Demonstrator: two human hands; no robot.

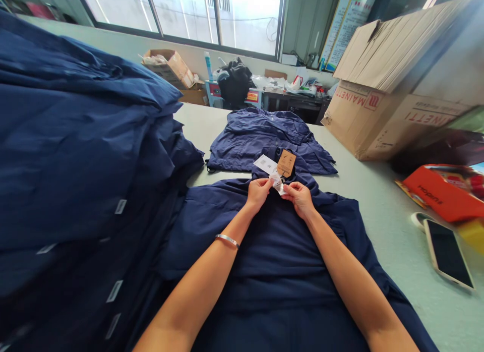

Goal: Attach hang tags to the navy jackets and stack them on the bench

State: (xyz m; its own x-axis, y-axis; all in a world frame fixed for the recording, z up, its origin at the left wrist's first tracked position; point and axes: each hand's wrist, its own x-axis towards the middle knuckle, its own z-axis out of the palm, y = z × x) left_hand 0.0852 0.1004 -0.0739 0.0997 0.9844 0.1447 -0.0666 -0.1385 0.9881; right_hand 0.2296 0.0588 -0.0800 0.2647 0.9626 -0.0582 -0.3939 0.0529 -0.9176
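Observation:
My left hand (259, 194) and my right hand (298, 199) pinch a small white label (277, 182) between them, just below the collar of a navy work jacket (276, 241) spread out on the table. A kraft-paper hang tag (286, 163) and a white card tag (265, 164) lie against the collar just beyond my fingers. A metal bangle (227, 241) circles my left wrist. Both my forearms rest over the jacket's front.
A tall stack of folded navy garments (75, 145) rises along the left. Another navy jacket (264, 140) lies beyond the collar. On the right, the pale table (393, 231) holds a smartphone (448, 258), an orange box (442, 193) and a large cardboard carton (378, 120).

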